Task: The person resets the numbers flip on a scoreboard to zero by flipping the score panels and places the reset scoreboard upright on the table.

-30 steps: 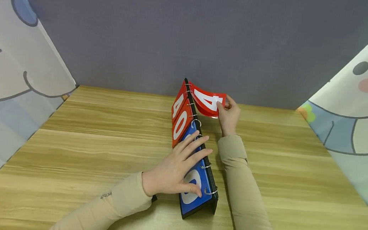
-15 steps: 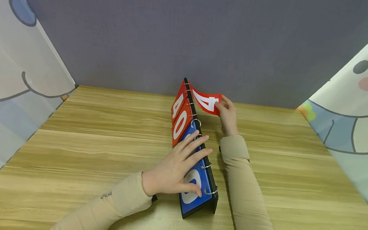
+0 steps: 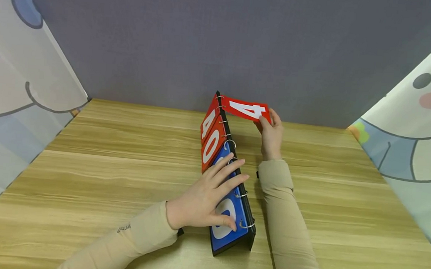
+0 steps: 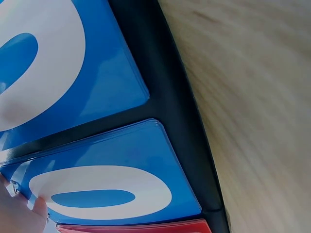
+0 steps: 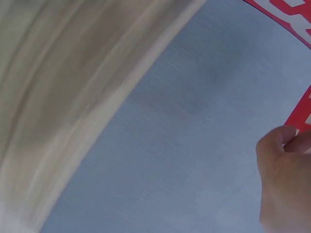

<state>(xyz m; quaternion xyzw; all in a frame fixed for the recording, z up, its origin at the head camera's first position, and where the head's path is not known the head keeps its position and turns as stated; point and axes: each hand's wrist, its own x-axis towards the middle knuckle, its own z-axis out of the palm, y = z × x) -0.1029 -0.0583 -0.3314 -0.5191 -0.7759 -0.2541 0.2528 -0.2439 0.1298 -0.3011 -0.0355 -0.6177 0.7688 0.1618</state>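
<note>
A black tent-shaped flip scoreboard [image 3: 247, 240] stands on the table, with number cards hung on metal rings along its top ridge. Its left face shows a red 4 card [image 3: 208, 123], a red 0 card [image 3: 212, 146] and blue 0 cards [image 3: 236, 232]. Fingers spread, my left hand [image 3: 205, 196] rests across the blue cards; the left wrist view catches its fingertips [image 4: 19, 213] over a blue 0. On the far side my right hand [image 3: 272, 134] pinches the free edge of a red card [image 3: 245, 108] marked 4, held out from the rings. Another red card [image 5: 291, 14] appears in the right wrist view.
The wooden table [image 3: 124, 145] extends on both sides of the scoreboard. Behind it rises a grey panel [image 3: 222, 39]. Cartoon-printed cloths [image 3: 25, 67] flank the table left and right.
The pinched red card dipped slightly, then rose and swung outward to the right with my right hand. Lower red cards beneath it dropped from view. My left hand stayed in place.
</note>
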